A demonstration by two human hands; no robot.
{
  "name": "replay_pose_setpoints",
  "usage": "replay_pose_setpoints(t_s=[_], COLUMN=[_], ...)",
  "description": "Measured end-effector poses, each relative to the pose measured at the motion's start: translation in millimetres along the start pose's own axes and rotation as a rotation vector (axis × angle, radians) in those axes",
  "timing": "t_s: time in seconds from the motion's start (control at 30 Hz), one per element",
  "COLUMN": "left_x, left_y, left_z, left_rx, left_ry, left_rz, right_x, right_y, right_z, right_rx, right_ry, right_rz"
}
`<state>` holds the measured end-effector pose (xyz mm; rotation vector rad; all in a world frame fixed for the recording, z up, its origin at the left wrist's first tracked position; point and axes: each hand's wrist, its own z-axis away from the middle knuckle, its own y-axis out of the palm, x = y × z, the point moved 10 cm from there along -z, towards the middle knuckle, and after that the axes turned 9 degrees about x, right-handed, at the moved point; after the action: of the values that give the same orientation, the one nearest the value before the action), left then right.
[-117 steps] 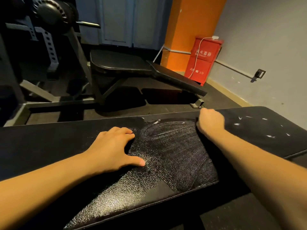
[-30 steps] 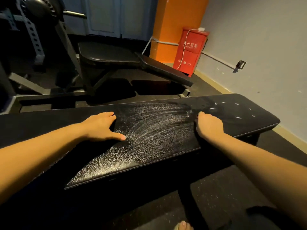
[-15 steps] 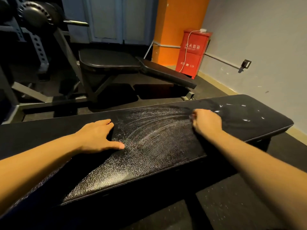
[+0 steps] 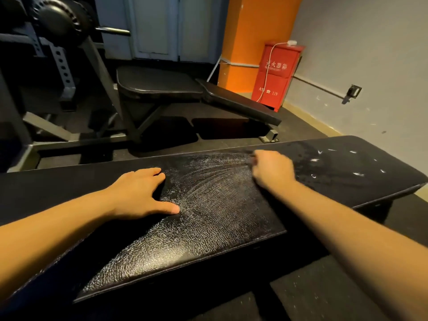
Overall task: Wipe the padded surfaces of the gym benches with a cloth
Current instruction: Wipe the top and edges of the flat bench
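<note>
Hands apart: left hand (image 4: 139, 193) flat, bracing the bench (image 4: 208, 239); right hand (image 4: 273, 170) curled, apparently mid-wipe, cloth unseen. Next, probably sweep toward white flecks (image 4: 314, 160) beyond the right hand.

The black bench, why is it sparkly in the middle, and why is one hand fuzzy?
Head view: light glares off the pebbled pad of the bench; head view: the right hand is smeared by motion blur, the left hand sharp; head view: the corners fall dark.
</note>
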<state>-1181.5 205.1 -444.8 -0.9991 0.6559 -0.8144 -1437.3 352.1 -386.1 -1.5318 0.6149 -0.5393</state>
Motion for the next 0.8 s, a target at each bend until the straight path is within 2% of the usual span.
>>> replay_pose_setpoints(t_s=[0.07,0.13,0.2,0.27,0.33,0.4,0.5,0.6,0.7,0.8], left_x=[-2.5,-3.5,-3.7,-2.9,-0.2,3.0,3.9,2.5,3.0,3.3], left_y=[-1.1,-3.2,-5.0,-4.9,-3.0,0.2,2.2,2.6,1.3,1.8], left_z=[-1.0,-1.3,-1.9,-1.7,-1.4,-1.3,-1.2,-4.4,-8.3,-8.8], left_rx=[-0.004,0.005,-0.008,-0.035,-0.048,-0.039,-0.041,-0.042,-0.036,-0.032], left_ry=[0.008,0.008,0.017,0.026,0.024,0.023,0.034,0.044,0.044,0.041], left_rz=[-0.002,0.001,-0.005,-0.019,-0.018,0.006,0.02,0.022,0.028,0.009], right_x=[-41.8,-12.8,60.6,145.1,185.5,156.1,52.6,-10.0,26.5,114.1], right_y=[-3.1,-4.6,1.1,8.4,8.8,7.5,6.2,1.7,4.4,8.7], right_z=[-16.1,-16.6,-4.3,27.4,50.5,31.3,-28.8,-62.9,-67.7,-56.9], right_rx=[-0.037,-0.045,-0.014,0.059,0.075,0.035,-0.028,-0.063,-0.047,-0.013], right_ry=[0.156,0.134,-0.023,-0.3,-0.506,-0.433,-0.073,0.123,0.107,-0.108], right_rz=[0.011,-0.041,-0.141,-0.21,-0.193,-0.164,-0.074,0.049,0.027,0.054])
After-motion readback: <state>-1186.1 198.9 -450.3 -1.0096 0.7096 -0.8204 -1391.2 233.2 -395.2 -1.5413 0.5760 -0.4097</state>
